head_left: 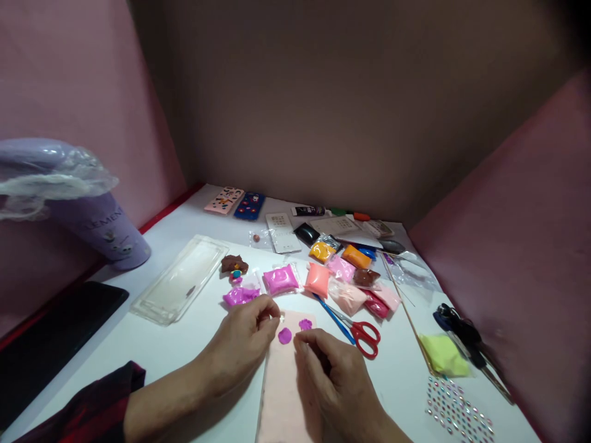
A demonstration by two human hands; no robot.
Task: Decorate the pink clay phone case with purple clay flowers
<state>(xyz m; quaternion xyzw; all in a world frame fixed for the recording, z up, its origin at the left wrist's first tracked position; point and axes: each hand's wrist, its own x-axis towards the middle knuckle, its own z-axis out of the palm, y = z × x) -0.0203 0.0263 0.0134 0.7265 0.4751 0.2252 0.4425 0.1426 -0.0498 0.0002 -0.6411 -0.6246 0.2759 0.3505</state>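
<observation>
A pale pink slab [286, 394] lies lengthwise in front of me, its far end between my hands. On it sit a flat round purple clay piece [285, 335] and a purple flower-shaped piece [305, 324]. My left hand [247, 338] is closed at the slab's far left edge, with fingertips pressed together close to the round piece. My right hand [339, 375] pinches with thumb and forefinger over the slab, just below the flower. Anything between either hand's fingertips is too small or hidden to make out.
Beyond the hands are a purple clay packet [281, 280], brown clay [234, 264], more coloured clay packets [341, 268] and red-handled scissors [366, 338]. A clear tray [180, 280], dark phone-like slab [55, 338] and purple tumbler [108, 227] stand left; a rhinestone sheet [457, 409] lies right.
</observation>
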